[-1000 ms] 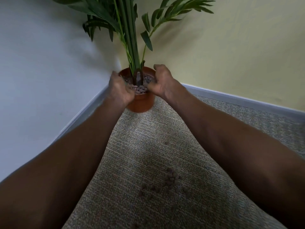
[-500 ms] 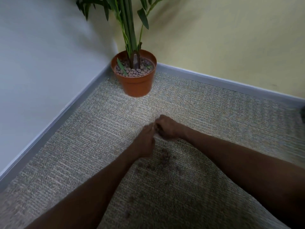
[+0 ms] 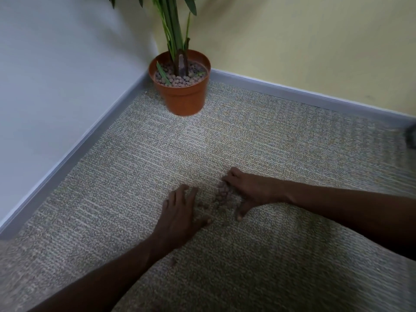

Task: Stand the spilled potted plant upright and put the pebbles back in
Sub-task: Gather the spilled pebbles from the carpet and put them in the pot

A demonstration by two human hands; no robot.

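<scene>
The terracotta-coloured plant pot (image 3: pixel 184 99) stands upright in the room's corner, filled with brown pebbles around green stems (image 3: pixel 174 30). A small heap of spilled pebbles (image 3: pixel 221 195) lies on the carpet between my hands. My left hand (image 3: pixel 180 212) rests flat on the carpet with fingers spread, just left of the heap. My right hand (image 3: pixel 247 192) lies on the carpet at the heap's right side, fingers curled against the pebbles and thumb stretched toward me. A single stray pebble (image 3: pixel 173 262) sits beside my left wrist.
Grey-beige carpet (image 3: pixel 247 136) covers the floor. A grey skirting board (image 3: pixel 304 97) runs along the yellow wall at the back, and another along the pale wall on the left. A dark object (image 3: pixel 411 137) shows at the right edge.
Both hands left the pot's rim and came down to the carpet. Half a second ago they were closed together above the spilled pebbles; now they lie spread on either side of the heap.
</scene>
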